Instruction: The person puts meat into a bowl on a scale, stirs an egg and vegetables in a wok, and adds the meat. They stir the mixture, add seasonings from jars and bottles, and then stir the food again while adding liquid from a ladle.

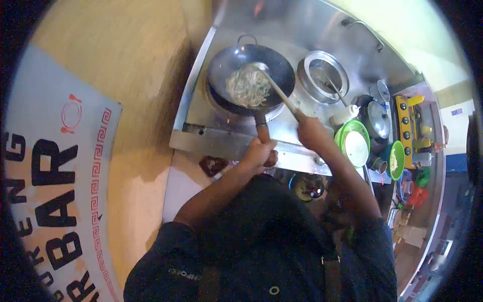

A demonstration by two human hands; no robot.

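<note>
My left hand (258, 152) is wrapped round the handle of a large dark wok (221, 70), which sits over a burner on the steel stove. In the wok lies a heap of pale noodles (245, 86) with darker bits among them. My right hand (313, 133) grips the long handle of a spatula (279, 92). Its pale metal end reaches into the wok at the upper side of the noodles, and part of that end is hidden by the food.
To the right of the wok is a round metal pot (303, 75) with a long-handled tool in it. A white squeeze bottle (344, 116), a green bowl (340, 138) and a lidded pan (378, 121) stand further right. A wooden wall (146, 100) bounds the left side.
</note>
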